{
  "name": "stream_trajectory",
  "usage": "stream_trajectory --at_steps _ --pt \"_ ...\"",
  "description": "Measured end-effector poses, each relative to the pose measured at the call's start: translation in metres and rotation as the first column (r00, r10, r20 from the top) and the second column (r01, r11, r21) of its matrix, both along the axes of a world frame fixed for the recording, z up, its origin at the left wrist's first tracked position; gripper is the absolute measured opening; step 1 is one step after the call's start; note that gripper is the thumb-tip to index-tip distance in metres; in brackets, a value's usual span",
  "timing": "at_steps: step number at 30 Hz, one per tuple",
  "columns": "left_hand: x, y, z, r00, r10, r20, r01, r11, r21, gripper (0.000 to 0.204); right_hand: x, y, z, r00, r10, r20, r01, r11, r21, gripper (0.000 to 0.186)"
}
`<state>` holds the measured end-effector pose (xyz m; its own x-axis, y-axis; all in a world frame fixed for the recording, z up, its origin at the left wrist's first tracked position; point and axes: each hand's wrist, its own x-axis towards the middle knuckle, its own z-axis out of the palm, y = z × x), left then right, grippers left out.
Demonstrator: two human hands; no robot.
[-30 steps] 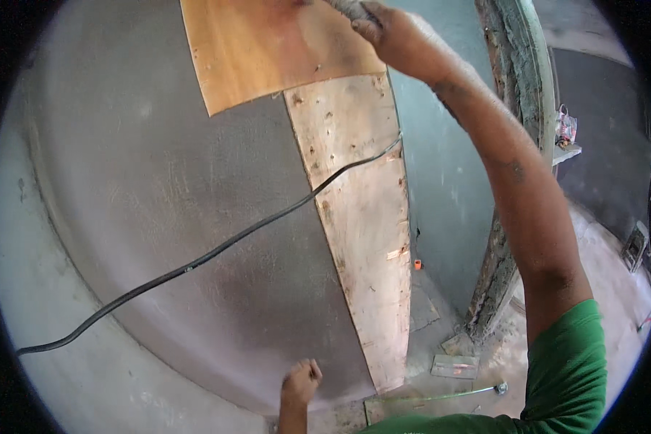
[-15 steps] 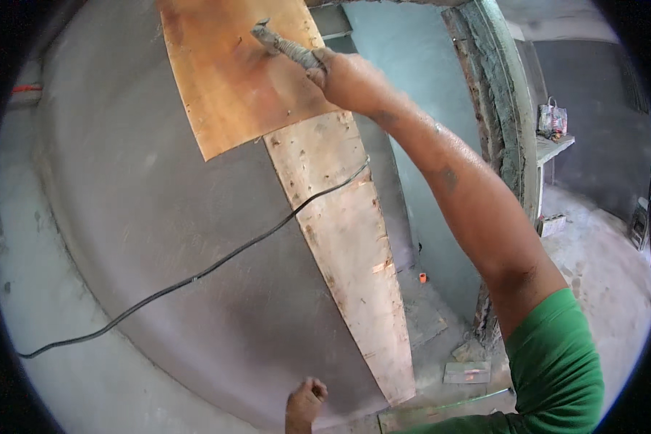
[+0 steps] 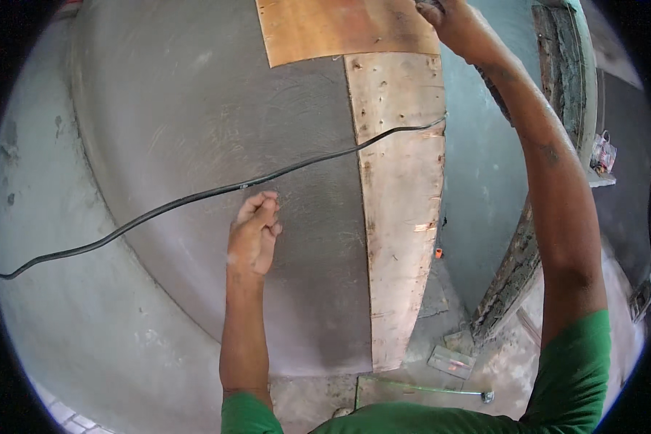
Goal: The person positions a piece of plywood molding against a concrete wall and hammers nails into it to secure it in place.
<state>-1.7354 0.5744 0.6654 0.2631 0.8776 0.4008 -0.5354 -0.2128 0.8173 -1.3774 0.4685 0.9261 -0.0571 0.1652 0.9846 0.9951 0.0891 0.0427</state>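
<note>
My right hand (image 3: 452, 25) is raised at the top, closed around the wrapped handle of a hammer. Most of the hammer is out of view or hidden; a dark, rough length (image 3: 495, 94) shows just under my forearm. In front of the grey wall is my left hand (image 3: 255, 228), its fingers curled together just below a black cable (image 3: 195, 197). Whatever its fingers hold, if anything, is too small to make out. An orange-brown plywood sheet (image 3: 340, 29) lies at the top, above a long, pale, nail-marked plywood strip (image 3: 401, 181).
The cable crosses the grey plastered wall (image 3: 304, 289) and the strip. A rough-edged concrete opening (image 3: 560, 79) stands at right. On the floor are a flat rectangular piece (image 3: 451, 362), a small orange object (image 3: 438, 253) and a thin green rod (image 3: 419, 387). A bag (image 3: 603, 153) sits on a ledge.
My left hand has risen from the lower edge to just beneath the cable. My right hand has gone up with the hammer, whose head no longer shows. The view has shifted.
</note>
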Motion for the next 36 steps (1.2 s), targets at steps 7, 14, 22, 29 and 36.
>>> stream_trajectory --at_steps 7,14,22,29,36 --pt "0.02 0.022 0.029 0.989 -0.105 0.1 0.087 0.982 0.17 0.017 -0.002 -0.001 -0.005 0.999 0.05 0.003 -0.05 0.999 -0.006 0.033" --pt "0.034 0.016 -0.028 0.965 -0.256 -0.052 0.249 0.962 -0.109 0.009 -0.009 -0.011 -0.003 1.0 -0.021 -0.002 0.021 1.0 -0.011 0.034" --pt "0.031 -0.009 0.011 0.96 -0.099 -0.263 0.144 0.977 0.156 0.018 -0.005 -0.011 -0.002 0.999 0.025 -0.033 -0.028 0.996 -0.08 0.033" --pt "0.024 0.008 0.02 0.981 -0.028 -0.192 0.066 0.979 0.193 0.021 0.0 -0.001 0.002 1.0 0.004 -0.019 -0.005 0.999 -0.032 0.031" --pt "0.027 -0.009 0.098 0.956 0.251 -0.154 -0.168 0.893 0.417 0.029 -0.002 -0.007 0.005 1.0 -0.01 -0.018 0.009 0.997 -0.071 0.029"
